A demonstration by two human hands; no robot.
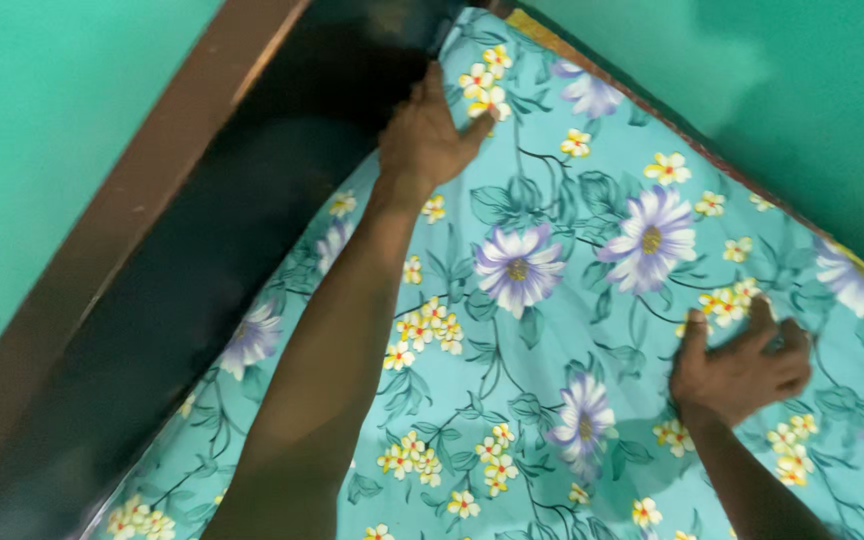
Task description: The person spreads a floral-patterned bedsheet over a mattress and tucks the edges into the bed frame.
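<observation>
Floral bedsheet (552, 330), turquoise with purple daisies and small yellow flowers, is covering the mattress and filling most of the view. Left hand (430, 135) is reaching to the sheet's far-left edge near the top corner, fingers curled over that edge where it is meeting the dark bed frame (252, 210); thumb is lying out on the fabric. Whether it is pinching cloth, I cannot tell. Right hand (742, 365) is resting on the sheet toward the right edge, fingers spread and slightly clawed, pressing down on the fabric. Hands are sitting well apart, open sheet between them. Frame's dark panel is running along the whole left edge, a brown wooden rail (102, 240) just outside it, then the green wall (42, 110). Little room on that side. Green wall is also closing in along the far right edge.
</observation>
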